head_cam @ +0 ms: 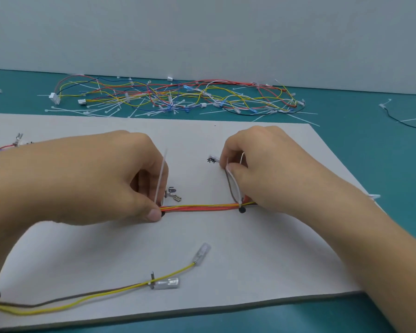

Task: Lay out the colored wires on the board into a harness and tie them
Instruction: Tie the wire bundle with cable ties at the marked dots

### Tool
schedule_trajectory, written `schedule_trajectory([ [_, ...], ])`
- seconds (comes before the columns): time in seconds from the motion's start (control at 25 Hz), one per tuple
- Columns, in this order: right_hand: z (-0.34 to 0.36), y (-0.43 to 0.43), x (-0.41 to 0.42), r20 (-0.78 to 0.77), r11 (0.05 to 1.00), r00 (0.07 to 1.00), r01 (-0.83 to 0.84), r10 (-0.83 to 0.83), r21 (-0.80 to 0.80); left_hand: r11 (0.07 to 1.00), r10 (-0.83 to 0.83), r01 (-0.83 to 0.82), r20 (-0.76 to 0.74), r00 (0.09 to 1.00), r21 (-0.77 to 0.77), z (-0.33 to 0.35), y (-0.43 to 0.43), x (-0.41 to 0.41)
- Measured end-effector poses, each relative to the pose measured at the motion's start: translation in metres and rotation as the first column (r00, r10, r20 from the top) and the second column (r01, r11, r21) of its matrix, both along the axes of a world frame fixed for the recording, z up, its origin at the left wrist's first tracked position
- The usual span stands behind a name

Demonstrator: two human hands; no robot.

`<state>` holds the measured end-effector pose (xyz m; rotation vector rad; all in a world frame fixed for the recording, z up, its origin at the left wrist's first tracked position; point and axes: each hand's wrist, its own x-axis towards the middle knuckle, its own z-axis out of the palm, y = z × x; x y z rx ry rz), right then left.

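Left hand point(111, 179) pinched shut on the left end of the wire bundle point(199, 208), thumb pressing it to the board point(262, 260); a white cable tie point(161, 175) stands up through that grip, tail pointing up past the knuckles. Right hand point(262, 169) closed on a second cable tie point(234, 185), which loops down to the bundle's right end by a black dot point(242, 210) marked on the board; whether that loop is cinched tight can't be told, fingers cover it. Bundle is red, orange, yellow strands, lying straight and flat between the two hands at mid-board. Just behind it, near the left hand, a small bare metal terminal point(176, 197) lies loose. Near edge of board: a yellow wire point(120, 288) and a brown wire point(58, 300) run in from the left, the yellow one ending in a clear-sleeved terminal point(202, 252), another clear-sleeved terminal point(167, 283) beside a small upright pin point(152, 280). Behind the board, on the green mat point(382, 152), a loose tangle of coloured wires point(178, 97) mixed with spare white ties.
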<state>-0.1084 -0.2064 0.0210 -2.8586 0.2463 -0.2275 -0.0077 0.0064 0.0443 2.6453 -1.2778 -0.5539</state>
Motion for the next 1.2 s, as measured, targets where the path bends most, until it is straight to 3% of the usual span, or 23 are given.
schedule_trajectory([
  [0.24, -0.004, 0.003, 0.004, 0.038, 1.000, 0.999, 0.012, -0.013, 0.024, 0.997, 0.050, -0.042, 0.145, 0.988, -0.061, -0.006, -0.005, -0.007],
  [0.52, -0.005, 0.008, 0.020, 0.021, 0.996, 0.998, 0.057, -0.056, -0.072, 0.997, 0.063, -0.070, 0.301, 0.952, 0.012, -0.006, -0.013, -0.016],
  [0.76, -0.009, 0.002, 0.018, 0.105, 0.998, 0.994, 0.037, -0.031, -0.054, 0.994, 0.072, -0.101, 0.434, 0.898, 0.045, -0.007, -0.016, -0.023],
  [0.92, -0.006, -0.022, 0.008, 0.101, 0.992, 0.990, 0.109, -0.102, -0.064, 0.989, 0.104, -0.049, 0.406, 0.908, -0.142, -0.019, -0.030, -0.032],
  [1.12, 0.000, -0.062, -0.019, 0.019, 0.972, 0.973, 0.231, -0.231, -0.028, 0.947, -0.068, 0.161, 0.316, 0.946, -0.279, -0.027, -0.035, -0.034],
  [1.2, 0.001, -0.076, -0.022, 0.013, 0.957, 0.957, 0.290, -0.290, -0.017, 0.914, -0.065, 0.174, 0.291, 0.955, -0.368, -0.021, -0.024, -0.022],
])
